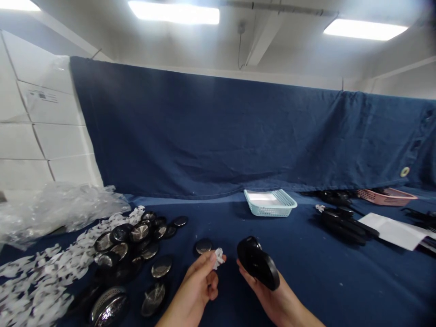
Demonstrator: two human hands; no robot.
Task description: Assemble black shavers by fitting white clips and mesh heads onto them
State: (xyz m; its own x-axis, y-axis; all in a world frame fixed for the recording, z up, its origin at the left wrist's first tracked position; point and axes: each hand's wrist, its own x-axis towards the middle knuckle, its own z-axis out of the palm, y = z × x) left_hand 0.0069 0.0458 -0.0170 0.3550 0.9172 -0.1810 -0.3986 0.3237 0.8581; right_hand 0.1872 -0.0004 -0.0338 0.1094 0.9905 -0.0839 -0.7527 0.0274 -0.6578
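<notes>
My left hand point(200, 284) is closed, with a small crumpled-looking white piece point(218, 258) pinched between thumb and forefinger. In my right hand point(269, 297) rests a glossy black part point(258, 263) with two rounded ends, tilted; the fingers behind it are mostly hidden. The two hands are apart, and the white piece does not touch the black part. Just beyond my left hand lies a round black disc with a shiny face point(203, 246). More discs like it point(161, 266) lie singly and in a heap to the left.
Many white curved scraps point(44, 281) spread along the left, beside clear plastic bags point(68, 206). A light blue basket point(272, 211) stands at the back; black parts point(344, 225), white paper point(395, 230) and a pink basket point(388, 198) lie right. Blue cloth point(211, 131) hangs behind.
</notes>
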